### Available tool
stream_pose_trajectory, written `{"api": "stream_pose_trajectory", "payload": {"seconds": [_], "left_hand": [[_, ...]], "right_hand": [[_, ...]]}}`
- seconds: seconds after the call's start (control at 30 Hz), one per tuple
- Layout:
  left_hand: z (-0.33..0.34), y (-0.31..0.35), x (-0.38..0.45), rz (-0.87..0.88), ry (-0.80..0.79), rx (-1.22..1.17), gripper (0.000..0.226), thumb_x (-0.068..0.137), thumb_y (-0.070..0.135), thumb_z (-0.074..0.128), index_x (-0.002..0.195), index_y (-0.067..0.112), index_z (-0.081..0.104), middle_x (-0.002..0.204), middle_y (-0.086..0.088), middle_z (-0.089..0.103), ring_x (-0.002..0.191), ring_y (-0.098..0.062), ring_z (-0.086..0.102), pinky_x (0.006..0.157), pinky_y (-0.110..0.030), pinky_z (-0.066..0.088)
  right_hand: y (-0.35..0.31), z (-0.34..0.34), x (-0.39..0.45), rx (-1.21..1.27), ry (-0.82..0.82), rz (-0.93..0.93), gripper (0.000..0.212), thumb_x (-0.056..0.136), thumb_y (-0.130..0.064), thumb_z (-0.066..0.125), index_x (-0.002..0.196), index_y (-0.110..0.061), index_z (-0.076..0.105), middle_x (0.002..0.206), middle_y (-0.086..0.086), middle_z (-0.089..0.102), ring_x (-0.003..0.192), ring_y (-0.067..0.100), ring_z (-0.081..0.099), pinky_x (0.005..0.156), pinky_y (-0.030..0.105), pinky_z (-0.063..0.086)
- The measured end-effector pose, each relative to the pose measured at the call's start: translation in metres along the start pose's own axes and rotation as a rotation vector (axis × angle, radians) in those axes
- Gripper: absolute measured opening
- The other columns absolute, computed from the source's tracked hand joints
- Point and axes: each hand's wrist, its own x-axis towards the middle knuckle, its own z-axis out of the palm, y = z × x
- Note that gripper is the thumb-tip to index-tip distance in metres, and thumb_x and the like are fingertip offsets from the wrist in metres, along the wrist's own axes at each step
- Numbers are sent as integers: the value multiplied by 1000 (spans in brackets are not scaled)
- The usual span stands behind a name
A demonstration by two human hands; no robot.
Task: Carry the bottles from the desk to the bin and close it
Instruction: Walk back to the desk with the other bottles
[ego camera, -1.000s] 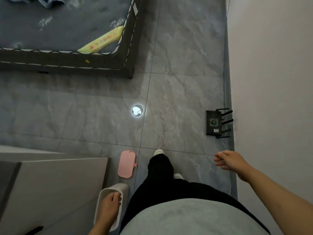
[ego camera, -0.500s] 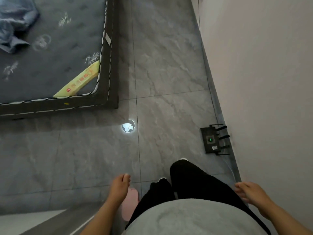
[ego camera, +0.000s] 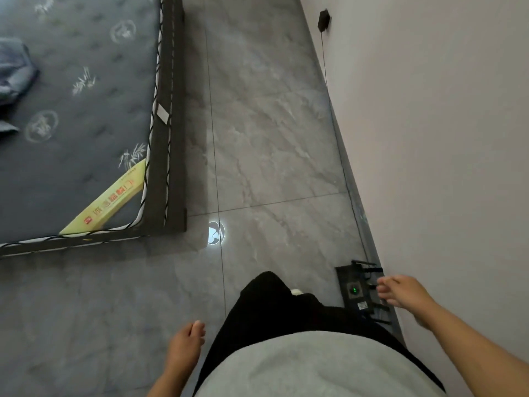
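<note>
Head view: left hand (ego camera: pixel 186 343) and right hand (ego camera: pixel 402 290) hang empty

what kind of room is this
Most likely a bedroom at home. A bare mattress on a low dark bed frame fills the left side, the floor is grey stone-look tile, and a router sits by the plain wall.
</note>
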Motion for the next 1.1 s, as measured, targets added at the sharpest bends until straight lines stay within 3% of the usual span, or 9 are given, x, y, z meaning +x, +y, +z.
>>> {"api": "stream_pose_trajectory", "payload": {"seconds": [0.17,0.4,0.47,0.53,0.7,0.83,0.93,1.0,1.1], "left_hand": [[-11,51,43,-58,-2,-10,27,93,7,47,96,-15,64,98,-31,66,77,-28,57,74,-36,42],[-29,175,115,15,-39,30,27,94,13,45,86,-4,64,93,-24,66,78,-28,58,76,-36,44],[-33,220,133,74,-40,43,27,94,14,44,80,1,63,88,-21,65,77,-28,59,74,-34,42],[-36,266,150,117,-37,62,27,94,14,43,84,-1,64,86,-18,64,77,-27,59,73,-32,41],[-30,372,186,204,-62,62,27,94,15,44,94,-2,65,87,-14,64,78,-25,59,78,-35,45],[-18,445,218,225,-56,75,27,94,14,43,93,-1,65,86,-12,64,80,-25,59,86,-38,47],[-10,480,232,177,-24,69,26,93,13,45,91,-1,66,86,-14,66,76,-24,59,78,-35,44],[-6,495,240,143,-15,85,26,93,15,46,86,1,67,84,-15,67,72,-22,59,72,-33,42],[-4,522,248,91,-2,94,29,93,15,47,74,4,65,77,-14,65,69,-23,57,72,-34,42]], "right_hand": [[-86,6,41,-11,-34,-18,32,97,-6,37,115,11,57,117,33,60,102,40,60,101,50,41],[-151,13,87,-39,32,66,30,96,-4,39,109,14,59,112,34,62,109,47,58,99,54,41],[-165,11,98,-12,44,104,29,96,-4,40,107,15,60,109,34,63,102,46,61,83,48,48],[-175,6,108,7,53,139,27,96,-3,41,102,15,61,95,34,64,78,37,61,59,32,40],[-213,-11,144,-14,57,204,33,92,4,44,60,-1,52,59,11,44,49,17,37,38,18,29],[-273,-23,190,-28,77,185,37,91,-2,49,54,-5,52,66,17,52,61,21,44,54,29,29],[-336,-38,224,11,58,165,27,94,-4,44,86,14,62,83,20,58,72,32,56,63,34,45],[-383,-49,244,31,45,107,28,96,-6,41,105,12,60,91,19,60,89,38,61,82,42,49],[-450,-61,270,4,28,40,28,97,-8,39,111,6,59,96,18,60,99,37,61,93,44,47]]}}
